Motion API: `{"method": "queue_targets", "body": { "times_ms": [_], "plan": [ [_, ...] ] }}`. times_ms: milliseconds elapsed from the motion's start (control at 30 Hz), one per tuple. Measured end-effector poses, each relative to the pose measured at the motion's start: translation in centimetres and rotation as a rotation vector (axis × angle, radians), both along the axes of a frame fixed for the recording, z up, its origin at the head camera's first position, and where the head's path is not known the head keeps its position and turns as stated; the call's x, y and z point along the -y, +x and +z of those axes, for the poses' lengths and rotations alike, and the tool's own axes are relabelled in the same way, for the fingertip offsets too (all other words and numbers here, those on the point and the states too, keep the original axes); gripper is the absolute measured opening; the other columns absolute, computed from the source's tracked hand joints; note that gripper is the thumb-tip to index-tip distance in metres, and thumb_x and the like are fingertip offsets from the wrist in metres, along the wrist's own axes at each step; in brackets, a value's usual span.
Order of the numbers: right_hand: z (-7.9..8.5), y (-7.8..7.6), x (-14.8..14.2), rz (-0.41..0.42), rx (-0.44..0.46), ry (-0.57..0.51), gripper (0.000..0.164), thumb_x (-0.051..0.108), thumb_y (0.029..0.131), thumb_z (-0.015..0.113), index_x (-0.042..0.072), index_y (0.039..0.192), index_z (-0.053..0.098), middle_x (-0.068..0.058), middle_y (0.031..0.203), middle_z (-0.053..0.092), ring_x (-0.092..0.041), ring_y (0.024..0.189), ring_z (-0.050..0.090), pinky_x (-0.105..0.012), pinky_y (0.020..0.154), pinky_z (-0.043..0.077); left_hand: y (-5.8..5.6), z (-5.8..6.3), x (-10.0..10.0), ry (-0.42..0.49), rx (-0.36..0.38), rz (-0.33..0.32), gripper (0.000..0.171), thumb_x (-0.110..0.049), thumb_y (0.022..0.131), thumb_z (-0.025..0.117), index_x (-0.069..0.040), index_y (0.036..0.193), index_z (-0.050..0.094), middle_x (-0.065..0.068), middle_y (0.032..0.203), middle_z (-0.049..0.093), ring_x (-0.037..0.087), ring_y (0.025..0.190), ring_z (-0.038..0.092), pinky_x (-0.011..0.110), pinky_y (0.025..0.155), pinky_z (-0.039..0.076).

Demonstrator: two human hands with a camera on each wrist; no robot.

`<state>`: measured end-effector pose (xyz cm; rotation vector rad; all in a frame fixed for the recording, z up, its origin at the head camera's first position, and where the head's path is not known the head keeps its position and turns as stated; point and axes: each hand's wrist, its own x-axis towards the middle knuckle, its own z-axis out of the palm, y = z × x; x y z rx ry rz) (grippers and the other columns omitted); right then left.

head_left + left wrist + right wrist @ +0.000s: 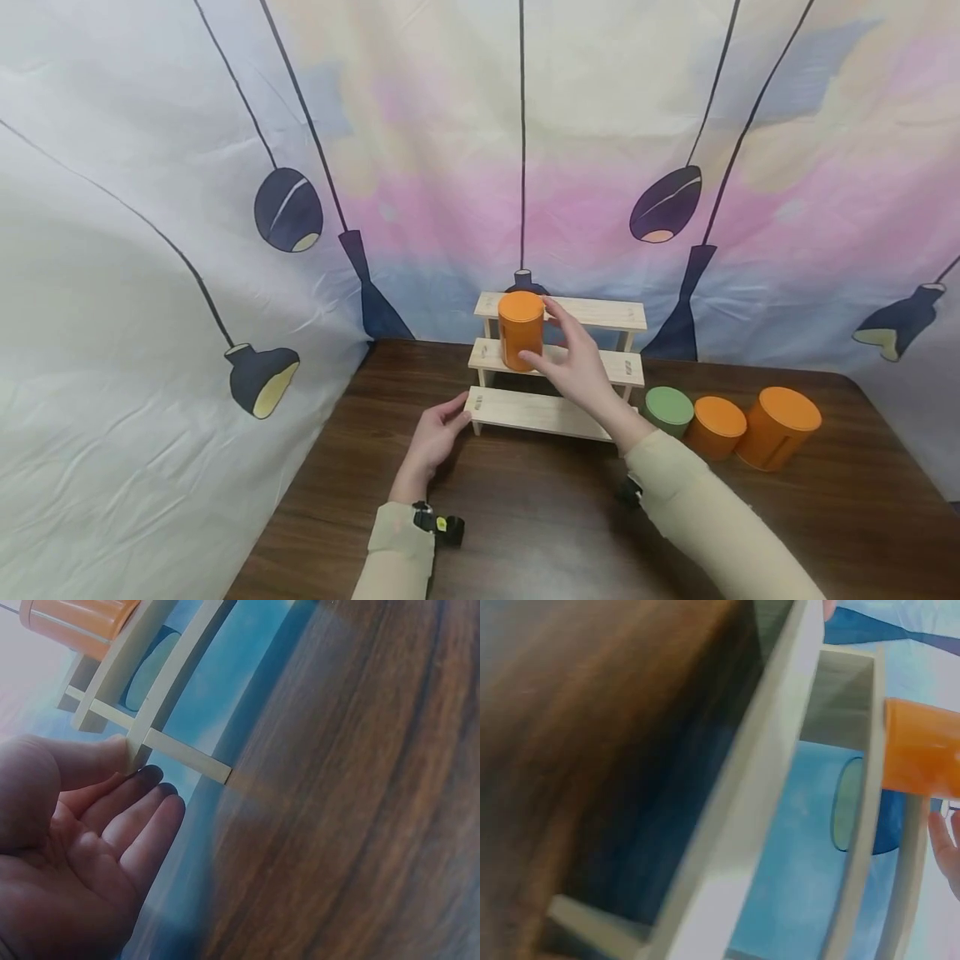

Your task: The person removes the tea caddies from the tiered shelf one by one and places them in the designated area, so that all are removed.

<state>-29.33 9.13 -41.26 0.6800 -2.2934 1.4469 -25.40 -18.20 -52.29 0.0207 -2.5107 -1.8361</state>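
Observation:
A three-tier wooden step shelf (547, 410) stands on the table near the backdrop. My left hand (437, 435) pinches the left end of its lowest board, with the thumb on top and fingertips beneath in the left wrist view. At the left part of the middle tier is an upright orange canister (521, 335) with a lid. My right hand (576, 371) grips this canister from its right side, thumb in front and fingers toward the back. The right wrist view shows the orange canister (922, 748) with its base at the middle board; whether its full weight rests there I cannot tell.
Right of the shelf, a green-lidded canister (669, 407), a short orange canister (717, 427) and a larger orange canister (780, 427) stand in a row on the dark wooden table (540, 525). A backdrop cloth (450, 167) printed with hanging lamps rises behind and along the left.

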Motion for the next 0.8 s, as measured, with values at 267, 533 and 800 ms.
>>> {"method": "queue_targets", "body": {
  "times_ms": [267,533,800],
  "plan": [
    [1.0,-1.3,1.7,0.016,-0.021,0.018,0.078,0.031,0.093,0.087,0.026,0.161,0.049,-0.006,0.161,0.05,-0.03,0.142,0.052,-0.06,0.109,0.051,-0.1,-0.1,0.0,0.004,0.006,-0.003,0.043,-0.018,0.108,0.065,-0.01,0.15,0.063,0.009,0.153,0.06,0.031,0.148,0.049,0.056,0.124,0.034],
    [1.0,-2.0,1.9,0.026,0.038,0.003,0.058,0.019,0.096,0.083,0.019,0.15,0.059,-0.006,0.152,0.058,-0.027,0.136,0.058,-0.046,0.105,0.057,-0.2,-0.2,0.1,0.018,0.004,-0.004,0.043,-0.016,0.108,0.065,-0.009,0.15,0.063,0.01,0.153,0.06,0.031,0.148,0.049,0.054,0.124,0.034],
    [0.8,-1.6,2.2,-0.007,0.058,0.074,0.065,0.024,0.097,0.082,0.022,0.153,0.05,-0.012,0.142,0.061,-0.032,0.132,0.062,-0.048,0.098,0.06,-0.3,-0.3,0.1,0.008,0.008,0.001,0.043,-0.019,0.108,0.066,-0.011,0.15,0.064,0.009,0.153,0.061,0.03,0.148,0.05,0.055,0.124,0.034]
  ]
}}
